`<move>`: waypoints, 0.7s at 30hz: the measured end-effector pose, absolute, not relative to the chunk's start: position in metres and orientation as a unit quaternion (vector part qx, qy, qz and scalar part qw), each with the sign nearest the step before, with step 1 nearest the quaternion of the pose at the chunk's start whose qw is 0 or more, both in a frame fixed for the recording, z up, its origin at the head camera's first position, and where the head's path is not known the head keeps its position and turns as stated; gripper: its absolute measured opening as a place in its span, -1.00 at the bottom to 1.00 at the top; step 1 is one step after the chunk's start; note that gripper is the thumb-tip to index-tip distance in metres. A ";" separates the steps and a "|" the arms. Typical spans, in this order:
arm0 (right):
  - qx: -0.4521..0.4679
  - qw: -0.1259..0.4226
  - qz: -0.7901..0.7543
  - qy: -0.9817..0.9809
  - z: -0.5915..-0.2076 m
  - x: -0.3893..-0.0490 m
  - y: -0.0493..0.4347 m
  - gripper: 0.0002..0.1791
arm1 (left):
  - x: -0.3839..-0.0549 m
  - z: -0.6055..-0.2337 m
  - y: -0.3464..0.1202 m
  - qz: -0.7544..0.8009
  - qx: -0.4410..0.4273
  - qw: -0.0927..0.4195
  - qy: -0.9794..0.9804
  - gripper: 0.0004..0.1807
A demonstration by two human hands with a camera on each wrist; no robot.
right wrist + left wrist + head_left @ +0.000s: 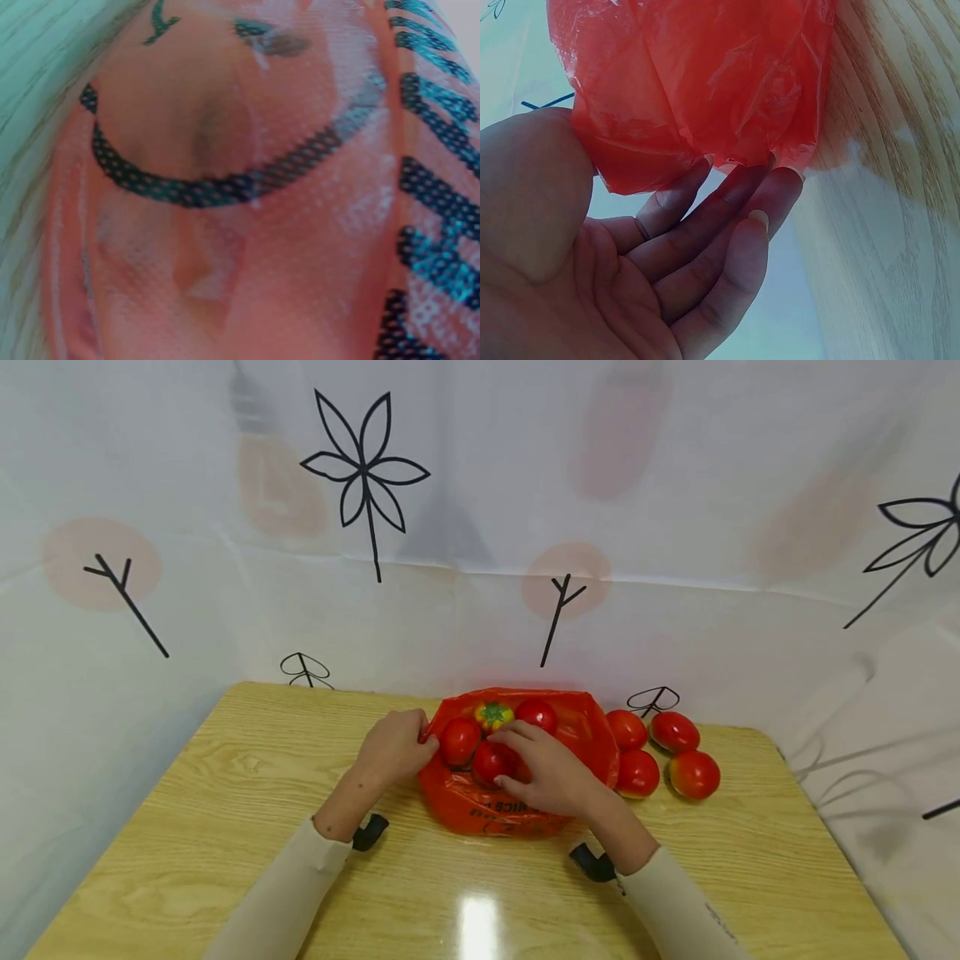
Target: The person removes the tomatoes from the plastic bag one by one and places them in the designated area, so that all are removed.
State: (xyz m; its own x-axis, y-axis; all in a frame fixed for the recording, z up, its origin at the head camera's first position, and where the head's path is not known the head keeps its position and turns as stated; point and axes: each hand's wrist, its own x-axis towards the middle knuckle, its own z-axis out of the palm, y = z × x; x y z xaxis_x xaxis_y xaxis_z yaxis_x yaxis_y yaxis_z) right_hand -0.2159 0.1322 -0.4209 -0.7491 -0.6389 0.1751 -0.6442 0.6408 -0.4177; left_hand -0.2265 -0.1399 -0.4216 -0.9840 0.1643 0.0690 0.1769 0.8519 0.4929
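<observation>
A red plastic bag [592, 727] lies with its mouth spread on the table, several tomatoes inside it. My left hand [393, 745] holds the bag's left edge; in the left wrist view its curled fingers meet the red plastic [697, 82]. Over the bag's mouth, my right hand [551, 768] grips a tomato [491, 764] between fingers and thumb. Around that one sit a tomato [460, 741] at the left, one with a green-yellow stem end [494, 716], and another tomato [536, 715] behind. Printed bag plastic [315, 247] fills the right wrist view, hiding the right hand.
Several more tomatoes stand just right of the bag, among them a near tomato [694, 775] and a far tomato [674, 732]. The wooden table [187, 827] extends to both sides. Behind it hangs a white cloth [465, 527] with plant drawings.
</observation>
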 end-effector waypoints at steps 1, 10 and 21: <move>0.355 0.005 0.231 -0.906 -0.421 -0.216 0.132 -0.38 | -0.226 -0.422 -0.140 -0.257 -0.089 0.012 -0.962 -0.80; 0.353 0.001 0.223 -0.909 -0.425 -0.217 0.129 -0.40 | -0.226 -0.422 -0.141 -0.260 -0.089 0.012 -0.961 -0.80; 0.343 -0.002 0.228 -0.911 -0.429 -0.217 0.128 -0.41 | -0.227 -0.421 -0.140 -0.257 -0.091 0.011 -0.962 -0.81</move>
State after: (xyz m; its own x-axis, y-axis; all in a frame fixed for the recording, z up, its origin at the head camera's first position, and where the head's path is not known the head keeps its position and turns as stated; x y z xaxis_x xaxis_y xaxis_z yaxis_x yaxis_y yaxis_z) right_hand -0.2171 0.1280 -0.4290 -0.7651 -0.6257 0.1519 -0.6236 0.6613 -0.4169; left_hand -0.2269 -0.1400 -0.4214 -0.9833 0.1686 0.0682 0.1801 0.8512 0.4930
